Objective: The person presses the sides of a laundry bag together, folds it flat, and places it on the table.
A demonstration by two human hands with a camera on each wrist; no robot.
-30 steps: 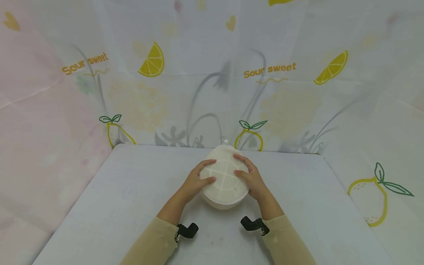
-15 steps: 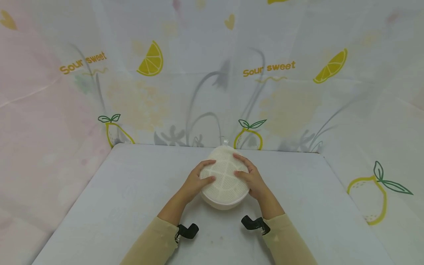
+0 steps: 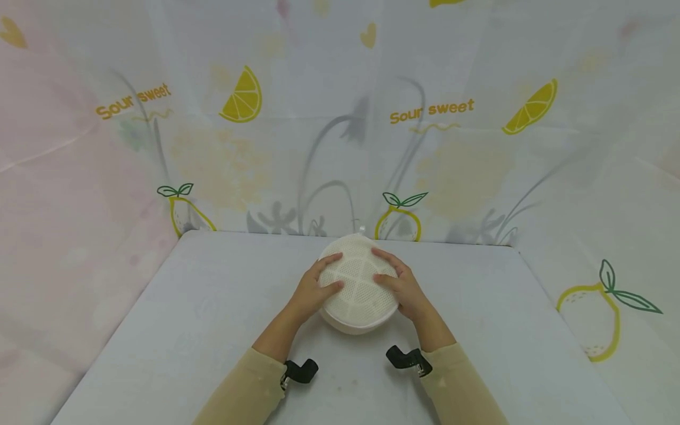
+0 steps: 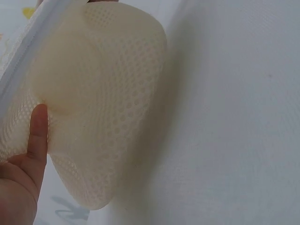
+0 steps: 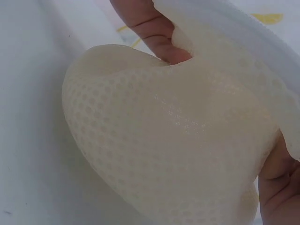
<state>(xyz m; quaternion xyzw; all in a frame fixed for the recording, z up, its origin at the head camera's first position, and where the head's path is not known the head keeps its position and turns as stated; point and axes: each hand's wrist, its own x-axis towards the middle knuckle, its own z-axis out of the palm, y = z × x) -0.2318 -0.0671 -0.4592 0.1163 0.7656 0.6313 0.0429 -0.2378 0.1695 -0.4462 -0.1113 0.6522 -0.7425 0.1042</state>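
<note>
A rounded, cream-white mesh laundry bag (image 3: 357, 301) is held between both hands at the middle of the table. My left hand (image 3: 313, 292) grips its left side, thumb and a finger on the top face. From the opposite side my right hand (image 3: 406, 289) holds it the same way, its other fingers hidden behind the bag. In the left wrist view the mesh wall (image 4: 126, 84) bulges out and is dented near a fingertip. A white zipper band (image 4: 35, 44) runs along the edge. The right wrist view shows the mesh (image 5: 140, 136) pushed in beside the fingers.
The white table (image 3: 228, 277) extends around the hands. Behind and beside it hangs a cloth backdrop (image 3: 319, 71) printed with lemons. Black camera mounts (image 3: 303, 370) sit at both sleeve cuffs. A small loop tag (image 3: 362, 229) sticks up from the bag's far end.
The bag has tilted and shifted very slightly to the left, its far end now looking rounder and lower. Both hands keep their hold and move only a little with it.
</note>
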